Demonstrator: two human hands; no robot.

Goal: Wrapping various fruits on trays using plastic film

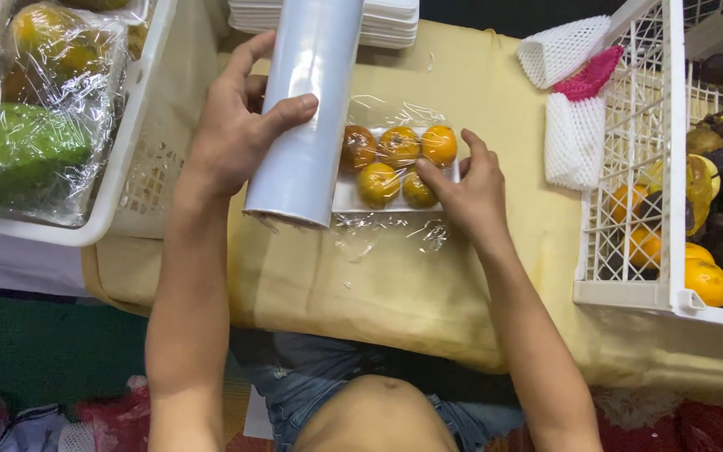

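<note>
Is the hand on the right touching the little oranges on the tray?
Touching. The head view shows the right hand pressing its fingertips on the film-covered oranges.

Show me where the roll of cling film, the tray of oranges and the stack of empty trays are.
roll of cling film (307,109), head view, middle of the tube.
tray of oranges (346,199), head view, bare white lower left corner.
stack of empty trays (391,21), head view, right end of the stack.

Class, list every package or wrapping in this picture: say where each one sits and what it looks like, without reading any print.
Tray of oranges: table centre, white tray under clear film, right hand pressing on it.
Roll of film: left of the tray, long whitish tube gripped by the left hand.
Wrapped fruit: white crate, upper left, green and orange fruit under clear film.
Foam nets: upper right, white and pink mesh sleeves.
Stack of trays: top edge, white.
</note>
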